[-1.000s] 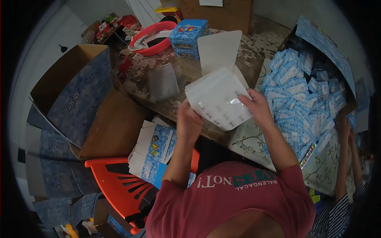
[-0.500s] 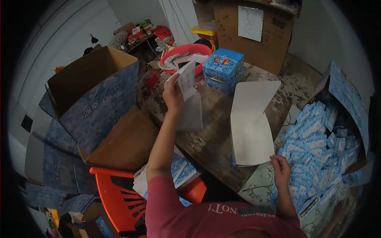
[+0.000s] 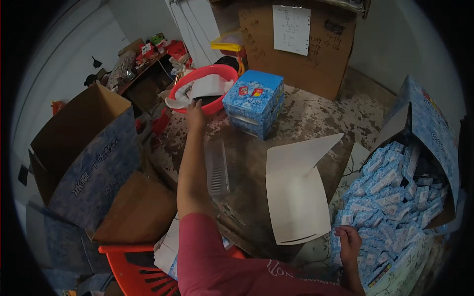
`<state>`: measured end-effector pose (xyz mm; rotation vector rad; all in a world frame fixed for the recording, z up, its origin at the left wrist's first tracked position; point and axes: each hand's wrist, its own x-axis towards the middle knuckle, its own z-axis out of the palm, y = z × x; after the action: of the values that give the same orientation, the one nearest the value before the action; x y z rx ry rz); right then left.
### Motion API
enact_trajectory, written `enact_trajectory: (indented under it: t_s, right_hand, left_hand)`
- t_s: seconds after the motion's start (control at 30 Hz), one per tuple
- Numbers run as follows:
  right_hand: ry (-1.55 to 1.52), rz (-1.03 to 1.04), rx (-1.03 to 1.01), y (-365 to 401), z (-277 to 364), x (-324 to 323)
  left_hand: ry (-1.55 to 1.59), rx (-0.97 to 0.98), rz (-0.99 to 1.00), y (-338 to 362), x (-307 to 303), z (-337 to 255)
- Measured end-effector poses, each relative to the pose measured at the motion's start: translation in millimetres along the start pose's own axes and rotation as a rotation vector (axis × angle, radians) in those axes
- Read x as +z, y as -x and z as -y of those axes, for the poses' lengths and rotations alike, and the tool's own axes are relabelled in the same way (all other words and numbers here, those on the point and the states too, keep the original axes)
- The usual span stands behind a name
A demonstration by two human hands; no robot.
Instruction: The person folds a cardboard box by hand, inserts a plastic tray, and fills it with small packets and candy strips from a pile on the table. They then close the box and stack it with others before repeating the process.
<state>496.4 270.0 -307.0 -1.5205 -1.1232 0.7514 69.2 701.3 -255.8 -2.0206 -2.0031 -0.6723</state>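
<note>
My left hand (image 3: 196, 117) reaches to the near rim of a red basin (image 3: 224, 71), its fingers apart and holding nothing. Inside the basin lies a white folded piece (image 3: 208, 86) among other pale items. My right hand (image 3: 348, 241) is loosely closed, with nothing visible in it, beside the right edge of an unfolded white card box (image 3: 297, 204). That box lies on the dark table with one flap raised. A clear plastic tray (image 3: 217, 167) is to the right of my left forearm. Stacked blue patterned boxes (image 3: 254, 101) stand right of the basin.
At the right, many small blue packets (image 3: 385, 197) spill from a large blue carton (image 3: 429, 123). An open carton (image 3: 98, 153) stands at the left, above a red chair (image 3: 121, 266). A brown cardboard box (image 3: 296, 64) with a paper sheet stands at the back.
My left hand has moved to the basin and let go of the white folded piece, now in the basin. The view has shifted; the stacked boxes and card box appear lower.
</note>
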Motion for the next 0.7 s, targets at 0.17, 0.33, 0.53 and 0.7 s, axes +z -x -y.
enact_trajectory:
  t_s: [0.17, 0.33, 0.53, 0.7]
  right_hand:
    - [-0.022, 0.066, 0.016, -0.9, 9.8, 16.4]
    - [-0.107, 0.121, -0.099, 4.2, 12.4, 31.5]
    - [0.050, 0.122, -0.263, 15.4, 32.4, 29.1]
    - [0.117, 0.130, -0.393, 19.0, 47.4, 26.9]
  left_hand:
    - [0.027, -0.399, -0.023, 125.2, 11.9, 45.7]
    - [-0.155, -0.529, 0.320, 202.6, 7.9, 76.1]
    - [0.431, -0.558, -0.150, 193.6, 38.2, 128.7]
    - [0.599, -0.531, -0.429, 200.2, -45.1, 68.5]
